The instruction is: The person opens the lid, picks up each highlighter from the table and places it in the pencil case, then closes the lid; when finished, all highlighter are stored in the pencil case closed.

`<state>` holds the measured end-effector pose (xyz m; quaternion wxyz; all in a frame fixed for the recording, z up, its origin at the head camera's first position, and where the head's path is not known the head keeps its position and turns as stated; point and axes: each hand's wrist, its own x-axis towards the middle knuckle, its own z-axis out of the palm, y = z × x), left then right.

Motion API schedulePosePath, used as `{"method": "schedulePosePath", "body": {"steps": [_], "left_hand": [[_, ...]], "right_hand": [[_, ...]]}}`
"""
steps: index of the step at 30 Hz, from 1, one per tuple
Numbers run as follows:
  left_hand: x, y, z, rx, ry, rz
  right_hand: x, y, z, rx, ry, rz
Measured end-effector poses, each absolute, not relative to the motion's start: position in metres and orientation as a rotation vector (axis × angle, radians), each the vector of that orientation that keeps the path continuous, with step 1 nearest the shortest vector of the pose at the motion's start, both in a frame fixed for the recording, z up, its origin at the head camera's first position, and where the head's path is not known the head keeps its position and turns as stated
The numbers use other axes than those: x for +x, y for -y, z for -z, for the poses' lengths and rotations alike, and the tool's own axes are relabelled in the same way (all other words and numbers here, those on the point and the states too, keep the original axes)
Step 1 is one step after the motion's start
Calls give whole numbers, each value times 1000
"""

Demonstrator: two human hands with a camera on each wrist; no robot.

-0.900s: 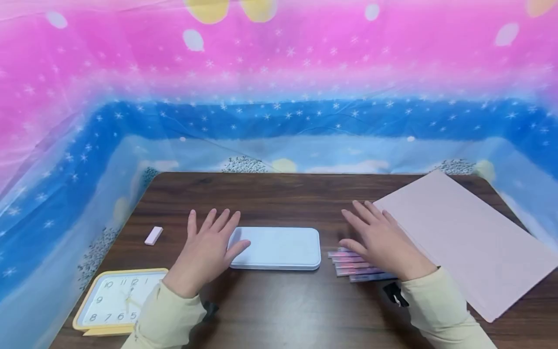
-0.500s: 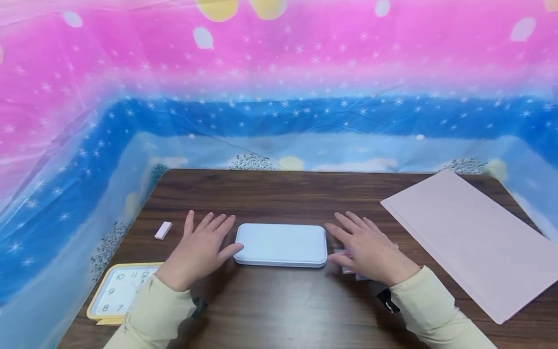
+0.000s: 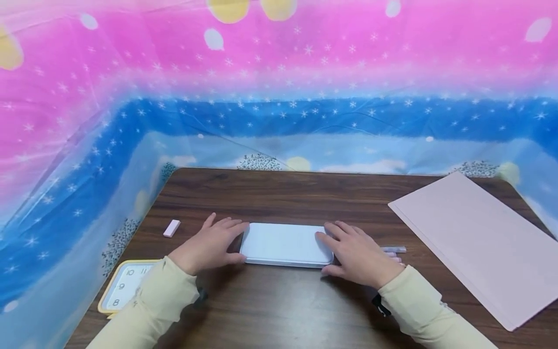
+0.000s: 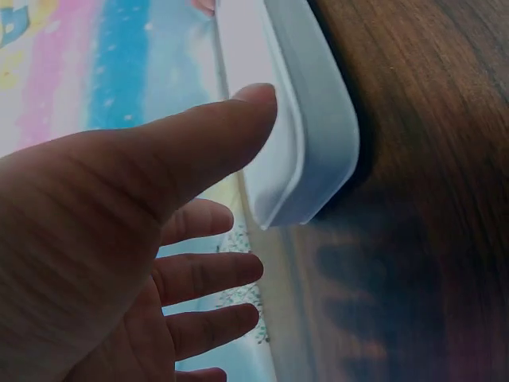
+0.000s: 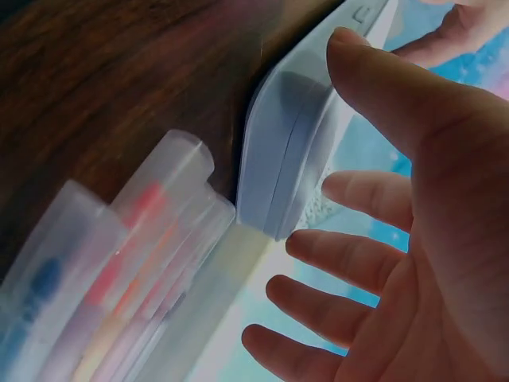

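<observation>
Fingers of the left hand (image 3: 211,247) and right hand (image 3: 356,253) are spread wide, at opposite ends of the case (image 3: 283,244).

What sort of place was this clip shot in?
Probably an indoor study table: pens lie on it beside a pale case, and printed cloth hangs behind. The room beyond the cloth is hidden.

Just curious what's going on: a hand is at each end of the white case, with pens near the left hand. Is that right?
No: the pens lie near the right hand, not the left hand, as the right wrist view shows. The rest stands.
</observation>
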<state>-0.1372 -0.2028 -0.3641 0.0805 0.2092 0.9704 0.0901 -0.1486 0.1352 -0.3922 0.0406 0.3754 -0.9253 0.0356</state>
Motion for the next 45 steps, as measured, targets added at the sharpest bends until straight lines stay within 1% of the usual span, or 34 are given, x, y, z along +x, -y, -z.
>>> {"method": "schedulePosePath", "body": {"steps": [11, 24, 38, 45], "left_hand": [[-143, 192, 373, 631, -2845, -287], [-145, 185, 383, 585, -2876, -312], [-147, 179, 383, 563, -2892, -244], [-145, 177, 382, 586, -2919, -215]], "right_hand": [[-155, -128, 390, 1202, 2872, -87], [-170, -125, 386, 1284, 2956, -182], [-179, -116, 377, 1394, 2938, -33], [-183, -118, 369, 1471, 2927, -58]]}}
